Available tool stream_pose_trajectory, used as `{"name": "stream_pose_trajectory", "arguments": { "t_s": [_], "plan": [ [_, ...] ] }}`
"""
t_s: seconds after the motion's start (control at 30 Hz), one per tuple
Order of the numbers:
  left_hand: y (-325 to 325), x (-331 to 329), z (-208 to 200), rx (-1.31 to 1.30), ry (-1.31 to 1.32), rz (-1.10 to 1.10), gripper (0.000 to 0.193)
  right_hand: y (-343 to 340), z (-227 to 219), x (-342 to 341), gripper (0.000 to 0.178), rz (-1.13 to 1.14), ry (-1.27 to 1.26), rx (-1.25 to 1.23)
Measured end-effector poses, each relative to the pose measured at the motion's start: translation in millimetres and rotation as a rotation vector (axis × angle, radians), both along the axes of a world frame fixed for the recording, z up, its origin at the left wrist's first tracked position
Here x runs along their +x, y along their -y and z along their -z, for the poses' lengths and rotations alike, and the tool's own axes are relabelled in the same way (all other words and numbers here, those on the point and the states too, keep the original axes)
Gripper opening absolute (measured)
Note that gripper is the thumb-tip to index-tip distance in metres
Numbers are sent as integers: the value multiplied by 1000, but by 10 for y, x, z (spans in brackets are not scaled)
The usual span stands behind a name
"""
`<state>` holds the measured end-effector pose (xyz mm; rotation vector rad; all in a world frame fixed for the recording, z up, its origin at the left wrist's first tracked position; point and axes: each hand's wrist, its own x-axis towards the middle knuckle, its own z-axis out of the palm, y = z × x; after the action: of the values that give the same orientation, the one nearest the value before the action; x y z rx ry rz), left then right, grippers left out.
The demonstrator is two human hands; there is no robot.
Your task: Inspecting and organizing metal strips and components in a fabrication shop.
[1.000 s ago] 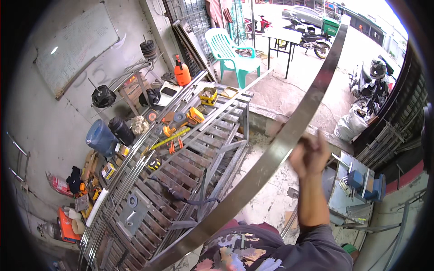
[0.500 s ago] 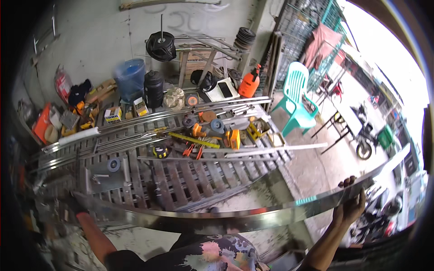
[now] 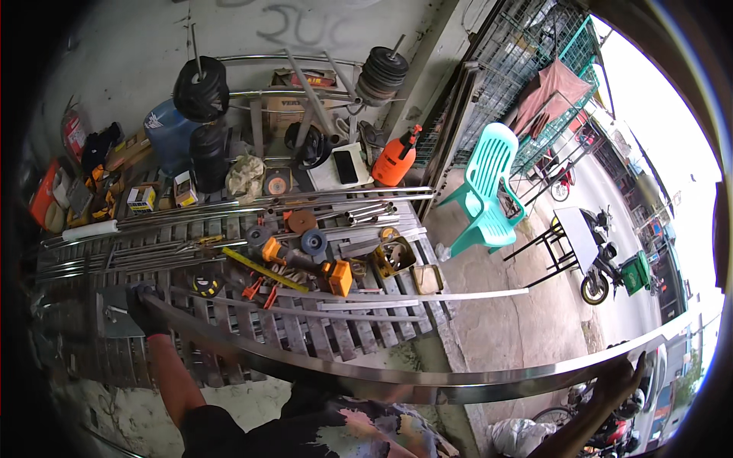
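Note:
A long, shiny rectangular metal tube (image 3: pixel 435 388) stretches across in front of my body, from the bench at left toward the street at right. My left hand (image 3: pixel 146 311), in a dark glove, is closed around its left end, above a flat metal plate (image 3: pixel 114 324) on the slatted bench. My right hand (image 3: pixel 620 380) grips the tube from below near its far right stretch; the tube partly hides its fingers. Beyond my left hand lie a yellow-and-black tape measure (image 3: pixel 205 286), a yellow level (image 3: pixel 263 269) and an angle grinder (image 3: pixel 294 256) with an orange battery.
The slatted metal bench (image 3: pixel 305 336) carries thin pipes (image 3: pixel 153 253), grinding discs (image 3: pixel 313 242) and an orange spray bottle (image 3: pixel 396 158). A green plastic chair (image 3: pixel 489 191) stands right of it. Farther right are a small table (image 3: pixel 576 233) and a motorcycle (image 3: pixel 595 286).
The view has turned right. My left hand and the tube's left end have come up over the bench, while the right end sits lower, still held in both hands.

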<state>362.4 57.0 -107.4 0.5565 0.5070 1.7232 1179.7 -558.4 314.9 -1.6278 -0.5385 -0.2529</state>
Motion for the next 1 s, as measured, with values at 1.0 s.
{"name": "stream_pose_trajectory", "arguments": {
  "t_s": [1.0],
  "plan": [
    [981,5695,-1246,-226,324,577,45,1357,-1187,6849,50,361,913,-785]
  ]
}}
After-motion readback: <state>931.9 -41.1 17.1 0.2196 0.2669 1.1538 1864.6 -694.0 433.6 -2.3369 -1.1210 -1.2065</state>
